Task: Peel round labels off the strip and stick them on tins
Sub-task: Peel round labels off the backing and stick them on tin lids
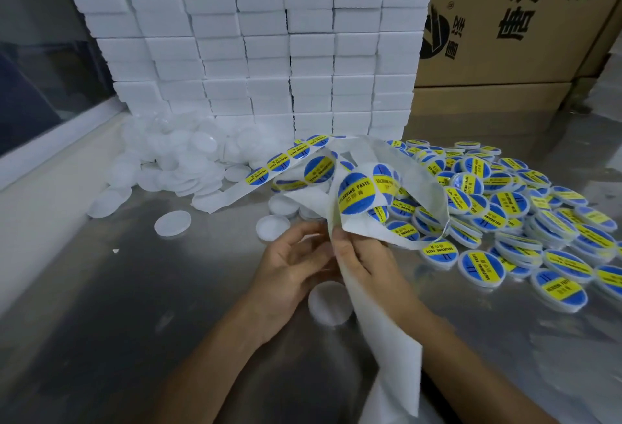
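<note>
A white backing strip [356,161] carries round blue-and-yellow labels and loops above the steel table. My right hand [361,253] pinches the strip just below a label reading SOLDERING PASTE [356,197]. The spent strip [383,339] hangs down over my right forearm. My left hand [289,268] is beside it with fingers loosely curled toward the strip; whether it holds anything is unclear. An unlabelled white tin [330,302] lies on the table under my hands. Several labelled tins [505,214] are heaped to the right.
A pile of plain white tins [181,161] lies at the back left, with loose ones [172,223] nearer. A wall of stacked white boxes [255,43] stands behind. Brown cartons [511,19] stand at the back right. A window ledge [50,154] runs along the left.
</note>
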